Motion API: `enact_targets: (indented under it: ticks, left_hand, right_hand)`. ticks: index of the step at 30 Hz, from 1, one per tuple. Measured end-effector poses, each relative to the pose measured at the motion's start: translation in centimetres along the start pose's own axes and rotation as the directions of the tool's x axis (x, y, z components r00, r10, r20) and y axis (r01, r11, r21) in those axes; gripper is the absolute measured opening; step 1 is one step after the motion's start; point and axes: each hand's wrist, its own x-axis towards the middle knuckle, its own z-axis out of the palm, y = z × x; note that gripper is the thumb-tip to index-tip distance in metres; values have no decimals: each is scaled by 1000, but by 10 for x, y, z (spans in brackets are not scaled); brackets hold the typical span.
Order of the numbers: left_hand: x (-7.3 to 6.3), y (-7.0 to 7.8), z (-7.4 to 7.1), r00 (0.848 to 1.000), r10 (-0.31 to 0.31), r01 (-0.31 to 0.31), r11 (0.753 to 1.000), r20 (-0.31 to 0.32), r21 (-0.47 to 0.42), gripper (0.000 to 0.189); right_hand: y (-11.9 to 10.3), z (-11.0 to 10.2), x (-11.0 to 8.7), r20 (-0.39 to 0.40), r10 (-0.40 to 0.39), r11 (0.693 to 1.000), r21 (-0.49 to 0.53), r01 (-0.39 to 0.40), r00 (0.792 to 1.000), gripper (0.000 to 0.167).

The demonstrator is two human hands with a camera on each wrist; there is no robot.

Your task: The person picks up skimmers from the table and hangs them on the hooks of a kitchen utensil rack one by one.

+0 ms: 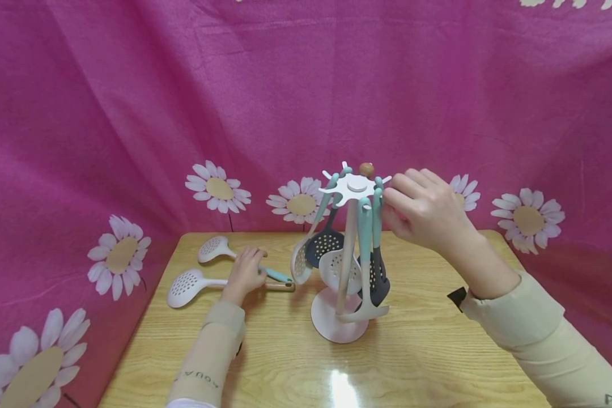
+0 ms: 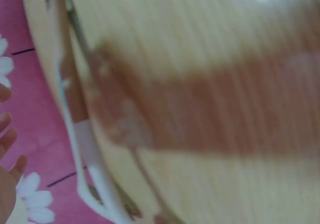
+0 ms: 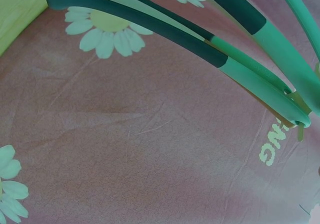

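On the left of the table, two white slotted utensils lie on their sides: a skimmer (image 1: 185, 288) with a wooden handle and a smaller skimmer (image 1: 213, 249) behind it. My left hand (image 1: 246, 273) is over their handles. Its fingers (image 2: 6, 134) show at the left edge of the left wrist view, apart from the wooden handle (image 2: 70, 79). A white utensil rack (image 1: 339, 328) stands mid-table, hung with several utensils with mint handles. My right hand (image 1: 423, 207) is at the rack's upper right, fingers bent beside a mint handle (image 1: 378, 212); its fingertips are hidden.
A dark slotted spoon (image 1: 325, 246) and a pale slotted ladle (image 1: 339, 271) hang from the rack. A round wooden end (image 1: 366, 169) shows behind the rack's top. Pink cloth with daisies (image 1: 285, 102) surrounds the wooden table (image 1: 428, 351).
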Motion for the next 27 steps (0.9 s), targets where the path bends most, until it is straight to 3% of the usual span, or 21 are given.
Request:
enact_targets:
  ticks: [8,15,17,22,27]
  left_hand:
    - [-12,-13,15,989,-97,104,993,114,-50,38]
    - [-18,-15,20,985,-106,114,992,133,-55,33]
    - [-19,-12,18,976,-139,151,986,168,-65,34]
    - [-23,-8,19,961,-168,180,983,220,-36,32]
    - [-27,-10,24,964,-154,163,986,215,-23,29]
  right_hand:
    - [0,0,0,-7,-1,1000,-2,1,1000,14]
    - [0,0,0,-9,1,1000,1,-1,1000,14]
    - [0,0,0,-7,0,1000,0,0,1000,14]
    - [0,0,0,0,3,1000,1,-3,1000,14]
    - [0,0,0,-2,4,1000,1,-4,1000,14]
